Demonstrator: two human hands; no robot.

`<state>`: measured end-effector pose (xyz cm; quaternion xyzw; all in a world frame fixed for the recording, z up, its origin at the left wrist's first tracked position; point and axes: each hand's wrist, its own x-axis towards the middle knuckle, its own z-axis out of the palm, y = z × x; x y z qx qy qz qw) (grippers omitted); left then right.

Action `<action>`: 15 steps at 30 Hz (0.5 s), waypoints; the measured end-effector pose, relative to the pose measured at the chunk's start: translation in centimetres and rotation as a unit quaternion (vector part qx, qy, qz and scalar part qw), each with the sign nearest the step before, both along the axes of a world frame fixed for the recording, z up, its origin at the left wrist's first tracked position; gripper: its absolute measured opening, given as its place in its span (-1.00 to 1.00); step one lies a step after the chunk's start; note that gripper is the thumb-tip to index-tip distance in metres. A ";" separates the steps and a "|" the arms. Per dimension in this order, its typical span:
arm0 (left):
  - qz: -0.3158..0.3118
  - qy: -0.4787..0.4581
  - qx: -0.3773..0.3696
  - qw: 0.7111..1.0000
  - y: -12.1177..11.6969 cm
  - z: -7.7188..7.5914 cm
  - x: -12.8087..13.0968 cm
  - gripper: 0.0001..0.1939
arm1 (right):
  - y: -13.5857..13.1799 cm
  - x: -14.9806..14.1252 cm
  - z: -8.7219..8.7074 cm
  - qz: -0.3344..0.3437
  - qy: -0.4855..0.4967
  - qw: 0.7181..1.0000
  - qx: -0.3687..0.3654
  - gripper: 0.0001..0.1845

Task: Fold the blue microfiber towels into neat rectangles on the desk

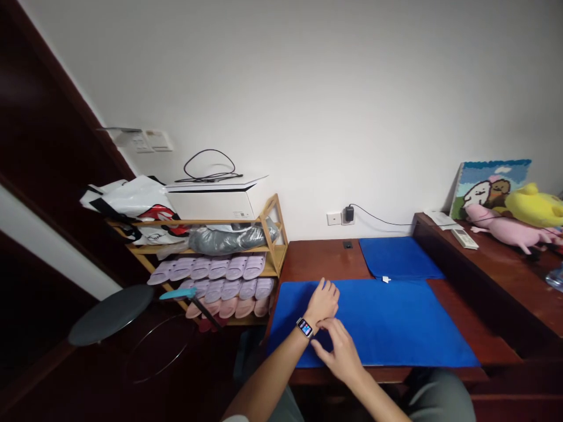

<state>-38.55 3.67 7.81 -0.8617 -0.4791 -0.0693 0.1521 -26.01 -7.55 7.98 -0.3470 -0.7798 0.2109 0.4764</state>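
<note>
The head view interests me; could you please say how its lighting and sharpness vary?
In the head view, deep shadow surrounds the round stool, which looks stretched near the left edge; the white wall greys toward the top; the smartwatch screen glows; the pink plush toy at right looks slightly soft.

The counter [323,259] is finished in reddish-brown wood. Its front portion is covered by a large blue cloth [400,325]; a smaller blue cloth [400,258] is laid behind it, to the right. A small black fitting [348,245] is located near the rear edge. A remote control [465,238] and a pink soft toy [505,228] are supported on the raised wooden surface [497,272] at right.
</note>
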 end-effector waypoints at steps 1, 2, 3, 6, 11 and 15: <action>0.013 -0.021 -0.010 1.000 0.2 -0.4 -0.6 -0.57 | 1.0 1.3 -0.6 -0.009 -0.029 1.000 -0.001 -0.75; 0.029 -0.041 -0.019 0.999 0.5 -0.7 -1.4 -0.59 | 2.2 2.8 -1.3 -0.025 -0.063 0.998 -0.007 -0.73; 0.045 -0.055 -0.026 0.997 0.7 -1.0 -2.3 -0.61 | 3.6 4.5 -2.2 -0.049 -0.099 0.994 -0.018 -0.69; 0.084 -0.070 -0.032 0.993 1.3 -2.2 -6.3 -0.59 | 7.8 10.3 -5.5 -0.138 -0.212 0.965 -0.067 -0.53; 0.182 -0.119 -0.053 0.975 2.5 -6.8 -13.5 -0.47 | 11.0 16.5 -10.7 -0.211 -0.330 0.908 -0.146 -0.33; 0.215 -0.140 -0.061 0.965 3.4 -10.5 -16.1 -0.42 | 11.7 16.0 -10.8 -0.230 -0.353 0.890 -0.175 -0.34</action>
